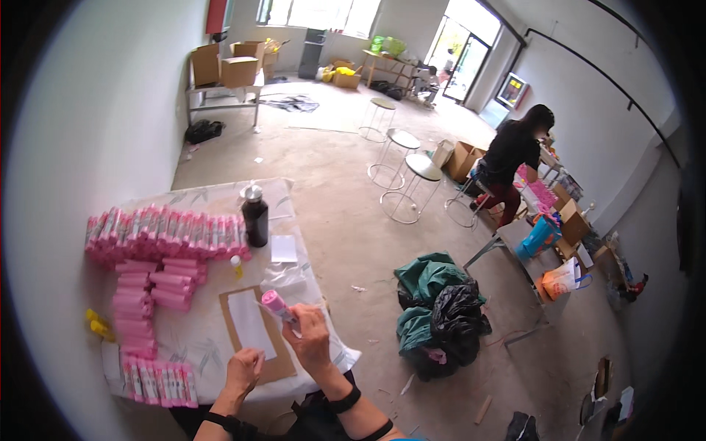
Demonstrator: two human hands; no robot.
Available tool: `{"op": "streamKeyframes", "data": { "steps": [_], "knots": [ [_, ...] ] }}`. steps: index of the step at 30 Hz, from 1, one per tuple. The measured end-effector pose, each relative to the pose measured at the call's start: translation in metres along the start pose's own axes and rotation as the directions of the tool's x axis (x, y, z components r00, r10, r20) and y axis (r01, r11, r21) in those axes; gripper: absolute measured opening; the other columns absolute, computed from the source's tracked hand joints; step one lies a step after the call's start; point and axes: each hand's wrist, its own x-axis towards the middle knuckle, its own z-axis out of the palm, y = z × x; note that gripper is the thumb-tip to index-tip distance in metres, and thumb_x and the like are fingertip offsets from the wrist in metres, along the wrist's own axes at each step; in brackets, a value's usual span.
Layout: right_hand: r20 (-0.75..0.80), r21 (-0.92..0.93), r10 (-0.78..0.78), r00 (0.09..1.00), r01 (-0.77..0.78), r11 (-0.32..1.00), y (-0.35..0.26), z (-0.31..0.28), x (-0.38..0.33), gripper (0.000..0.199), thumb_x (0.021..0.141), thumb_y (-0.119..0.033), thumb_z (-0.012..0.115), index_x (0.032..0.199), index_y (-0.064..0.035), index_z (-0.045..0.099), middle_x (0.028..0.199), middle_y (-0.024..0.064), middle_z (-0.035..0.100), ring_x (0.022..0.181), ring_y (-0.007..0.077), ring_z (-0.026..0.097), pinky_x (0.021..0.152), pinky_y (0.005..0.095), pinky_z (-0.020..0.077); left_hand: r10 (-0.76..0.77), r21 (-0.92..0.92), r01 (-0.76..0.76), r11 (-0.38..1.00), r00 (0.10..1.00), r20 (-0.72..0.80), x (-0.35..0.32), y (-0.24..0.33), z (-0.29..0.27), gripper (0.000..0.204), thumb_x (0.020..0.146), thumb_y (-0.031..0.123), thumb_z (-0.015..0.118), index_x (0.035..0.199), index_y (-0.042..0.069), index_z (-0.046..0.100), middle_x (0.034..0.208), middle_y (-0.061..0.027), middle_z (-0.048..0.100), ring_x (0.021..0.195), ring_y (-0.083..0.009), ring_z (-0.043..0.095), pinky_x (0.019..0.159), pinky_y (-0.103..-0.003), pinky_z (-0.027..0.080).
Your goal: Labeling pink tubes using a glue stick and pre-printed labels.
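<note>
My right hand [309,341] is wrapped round a pink roll [276,302] with a pale printed wrapper, held tilted above the table. Closed and with its fingertips pinched, my left hand [243,370] is at the lower end of a white paper stack [250,323]; what it pinches is too small to make out. That stack lies on a brown cardboard sheet [283,365]. Left of it are plain pink rolls [134,303] in piles. Wrapped rolls [158,229] form a long heap behind them, and more wrapped rolls [160,382] lie in a row at the near left.
On the cloth-covered table [209,345] stand a dark bottle [255,217] and a small yellow-and-white bottle [236,267]. Green and black bags [441,312] lie on the floor to the right. Beyond them, a person [511,158] sits at another table, with stools [423,167] nearby.
</note>
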Motion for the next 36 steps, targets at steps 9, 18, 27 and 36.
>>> {"op": "streamKeyframes", "data": {
  "steps": [9, 18, 27, 36],
  "knots": [
    [0.064, -0.259, -0.468, 0.882, 0.467, 0.845, -0.097, -0.053, -0.004, 0.041, 0.076, -0.003, 0.071, 0.113, 0.0069, 0.058, 0.108, 0.0196, 0.061, 0.098, 0.0354, 0.061, 0.084, 0.0442, 0.0479, 0.001, -0.903, -0.159, 0.398, 0.985, -0.173, -0.038, 0.144, -0.045, 0.050, 0.096, 0.004, 0.048, 0.144, -0.003, 0.035, 0.145, -0.0136, 0.042, 0.136, -0.0226, 0.039, 0.114, -0.041, 0.028],
    [0.141, -0.334, -0.597, 0.790, 0.606, 0.722, -0.143, -0.085, -0.033, 0.036, 0.084, -0.014, 0.060, 0.114, 0.0077, 0.059, 0.109, 0.0190, 0.061, 0.101, 0.0314, 0.060, 0.092, 0.0413, 0.0475, -0.010, -0.970, -0.184, 0.162, 0.982, -0.188, -0.088, 0.190, -0.057, 0.057, 0.101, 0.034, 0.048, 0.146, 0.005, 0.029, 0.148, -0.0068, 0.038, 0.137, -0.0209, 0.036, 0.114, -0.037, 0.028],
    [0.069, -0.412, -0.779, 0.623, 0.729, 0.547, -0.196, -0.113, -0.048, 0.028, 0.082, -0.014, 0.060, 0.105, 0.0010, 0.067, 0.102, 0.0123, 0.067, 0.094, 0.0244, 0.064, 0.085, 0.0366, 0.0485, -0.061, -0.941, -0.337, -0.029, 0.940, -0.335, -0.131, 0.231, -0.083, 0.045, 0.099, 0.019, 0.054, 0.139, 0.005, 0.038, 0.137, -0.0071, 0.049, 0.125, -0.0176, 0.048, 0.105, -0.037, 0.040],
    [0.074, -0.381, -0.820, 0.567, 0.776, 0.502, -0.200, -0.106, -0.074, 0.026, 0.084, -0.013, 0.059, 0.105, -0.0016, 0.069, 0.103, 0.0107, 0.068, 0.093, 0.0221, 0.064, 0.082, 0.0341, 0.0477, -0.289, -0.905, -0.322, 0.278, 0.871, -0.399, -0.148, 0.241, -0.100, 0.017, 0.097, 0.012, 0.056, 0.109, 0.001, 0.059, 0.100, -0.0050, 0.065, 0.091, -0.0092, 0.062, 0.083, -0.028, 0.052]
  ]
}}
